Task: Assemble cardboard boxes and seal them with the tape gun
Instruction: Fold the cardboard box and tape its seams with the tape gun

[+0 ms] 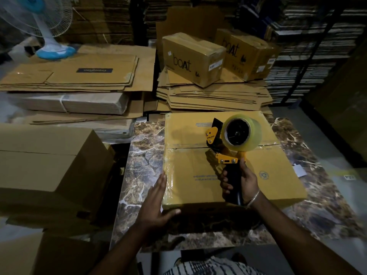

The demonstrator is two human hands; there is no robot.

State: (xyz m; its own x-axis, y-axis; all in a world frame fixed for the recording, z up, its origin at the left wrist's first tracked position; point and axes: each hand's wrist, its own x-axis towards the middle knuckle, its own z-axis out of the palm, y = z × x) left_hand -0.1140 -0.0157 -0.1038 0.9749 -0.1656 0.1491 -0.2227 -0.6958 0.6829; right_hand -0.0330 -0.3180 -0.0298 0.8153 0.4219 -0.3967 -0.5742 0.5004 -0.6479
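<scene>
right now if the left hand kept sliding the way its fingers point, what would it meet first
The left hand lies flat against the near left corner of the cardboard box, fingers pointing away along its left side. Going straight on, it would probably only skim that side above the marble table; nothing else clearly stands in line, though depth is uncertain.

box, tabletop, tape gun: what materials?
Box: matte brown corrugated cardboard, glossy clear tape along its left edge. Tabletop: polished marble look, veined; possibly laminate. Tape gun: orange painted frame, likely metal; black grip, probably plastic, held by the right hand.
</scene>
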